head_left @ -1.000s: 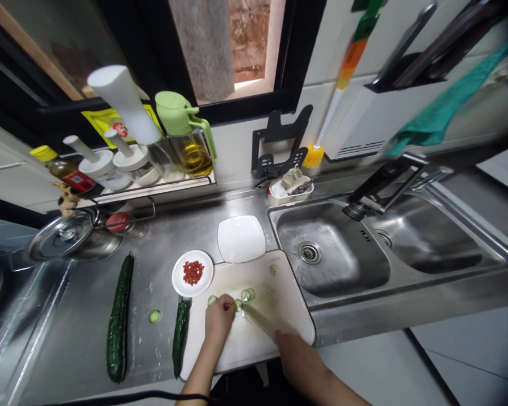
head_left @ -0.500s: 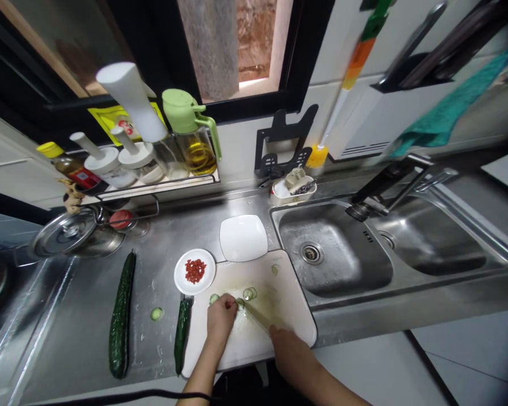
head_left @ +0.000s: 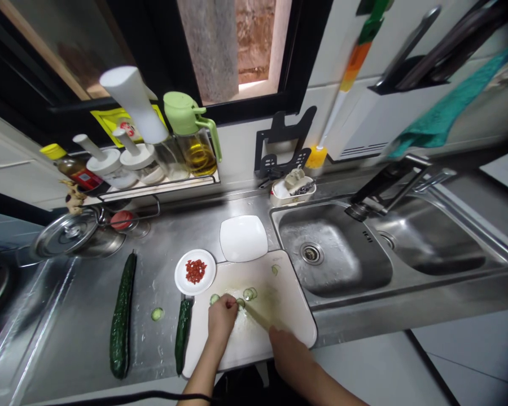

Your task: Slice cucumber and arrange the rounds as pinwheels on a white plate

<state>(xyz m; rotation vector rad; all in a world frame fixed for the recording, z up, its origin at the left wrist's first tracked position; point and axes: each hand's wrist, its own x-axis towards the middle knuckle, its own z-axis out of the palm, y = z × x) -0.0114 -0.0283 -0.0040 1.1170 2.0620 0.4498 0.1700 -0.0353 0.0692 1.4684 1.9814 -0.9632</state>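
On the cream cutting board (head_left: 262, 347), my left hand (head_left: 223, 316) is closed with its fingertips at a small cucumber slice (head_left: 240, 303); what lies inside the fingers is hidden. My right hand (head_left: 288, 352) is wrapped round the handle of a knife (head_left: 257, 316), whose pale blade reaches to that slice. More cucumber slices (head_left: 249, 294) lie just beyond the blade, and another piece (head_left: 214, 299) shows behind my left hand. A cut cucumber (head_left: 182, 336) rests along the board's left edge. Beside the board stands a white plate (head_left: 179, 283) of small red pieces (head_left: 195, 271).
A whole cucumber (head_left: 122, 318) and a loose slice (head_left: 157, 314) are on the steel counter to the left. An empty white dish (head_left: 244, 238) touches the board's far edge. The sink (head_left: 334, 254) is at the right, a bottle rack (head_left: 161, 189) at the back.
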